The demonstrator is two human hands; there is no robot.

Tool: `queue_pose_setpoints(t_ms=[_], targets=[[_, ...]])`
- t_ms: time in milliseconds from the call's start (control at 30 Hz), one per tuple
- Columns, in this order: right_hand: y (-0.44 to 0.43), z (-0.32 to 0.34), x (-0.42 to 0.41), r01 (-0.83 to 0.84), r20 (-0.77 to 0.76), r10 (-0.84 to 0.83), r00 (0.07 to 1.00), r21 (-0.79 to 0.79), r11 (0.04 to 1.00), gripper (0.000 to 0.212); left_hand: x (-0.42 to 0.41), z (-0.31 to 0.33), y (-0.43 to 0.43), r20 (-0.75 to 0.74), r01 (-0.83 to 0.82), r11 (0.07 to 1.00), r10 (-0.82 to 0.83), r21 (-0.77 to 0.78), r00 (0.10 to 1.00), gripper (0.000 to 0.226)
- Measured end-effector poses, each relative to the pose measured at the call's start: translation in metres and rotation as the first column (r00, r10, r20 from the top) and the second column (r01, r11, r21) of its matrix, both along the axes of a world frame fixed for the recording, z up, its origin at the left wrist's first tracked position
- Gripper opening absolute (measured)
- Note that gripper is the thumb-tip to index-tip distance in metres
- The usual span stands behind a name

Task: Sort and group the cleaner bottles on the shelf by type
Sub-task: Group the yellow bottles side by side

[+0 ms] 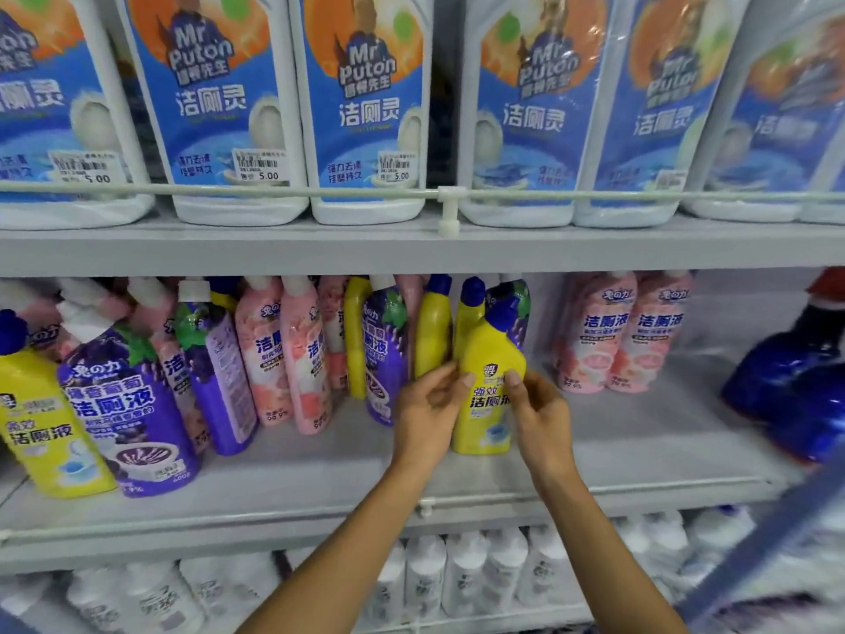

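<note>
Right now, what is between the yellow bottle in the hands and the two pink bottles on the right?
Head view: bare shelf separates yellow bottle from pink bottles.

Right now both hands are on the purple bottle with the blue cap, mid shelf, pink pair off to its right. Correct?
Not quite: the head view shows a yellow bottle with the blue cap, not purple. The left hand and right hand hold its sides on the middle shelf, and the pink pair does stand to its right.

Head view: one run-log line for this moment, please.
stage: sorting middle shelf | hands: left hand and right hand both on upright yellow bottle | neighbours: mixed purple, pink, yellow bottles to its left
</note>
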State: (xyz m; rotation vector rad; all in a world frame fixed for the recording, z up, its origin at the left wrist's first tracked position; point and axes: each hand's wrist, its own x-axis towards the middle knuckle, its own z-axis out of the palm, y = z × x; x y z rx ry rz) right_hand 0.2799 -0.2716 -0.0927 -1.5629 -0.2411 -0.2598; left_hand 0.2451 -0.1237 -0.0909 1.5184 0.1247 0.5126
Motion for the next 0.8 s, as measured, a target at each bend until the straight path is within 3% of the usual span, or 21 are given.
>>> queue_pose_setpoints(t_ms=[167, 433, 533, 700, 800], targets=[[0.003, 0.009, -0.004, 0.040, -0.004, -0.040, 0.999, 0.018, 0.999, 0.021, 0.004, 0.000, 0.003, -0.069, 0.019, 1.000, -0.020, -0.023, 0.997, 0.061], [0.000, 0.013, -0.014, 0.045, -0.002, -0.045, 0.999, -0.079, 0.996, 0.020, -0.018, 0.015, 0.025, -0.076, 0.109, 0.992, -0.104, 0.067, 0.992, 0.024], [0.001, 0.020, -0.033, 0.080, 0.012, -0.080, 0.997, -0.073, 0.994, 0.035, -0.040, 0.023, 0.049, -0.032, 0.047, 0.996, -0.045, 0.071, 0.998, 0.018], [0.014, 0.023, -0.072, 0.162, 0.048, -0.162, 0.986, -0.009, 0.987, 0.042, -0.090, 0.031, 0.099, 0.056, -0.135, 0.988, 0.132, 0.069, 0.990, 0.026], [0.041, 0.022, -0.087, 0.121, 0.042, -0.121, 0.992, 0.005, 0.993, 0.055, -0.111, 0.026, 0.130, 0.074, -0.252, 0.967, 0.250, 0.030, 0.966, 0.027]])
